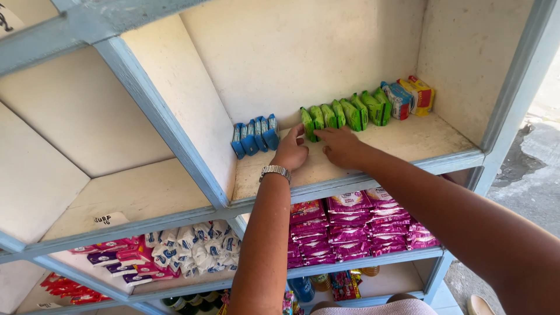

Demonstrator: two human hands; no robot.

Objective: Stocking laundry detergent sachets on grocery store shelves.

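Where the left hand curls beside the right hand, its fingertips are hidden; whether either grips the end green packet cannot be told. Both forearms reach up onto the shelf. Bare board lies between the blue packets and the green row.

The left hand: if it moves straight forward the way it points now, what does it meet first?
Probably the first green packet in the row; the left hand already seems to touch it, though depth is unclear.
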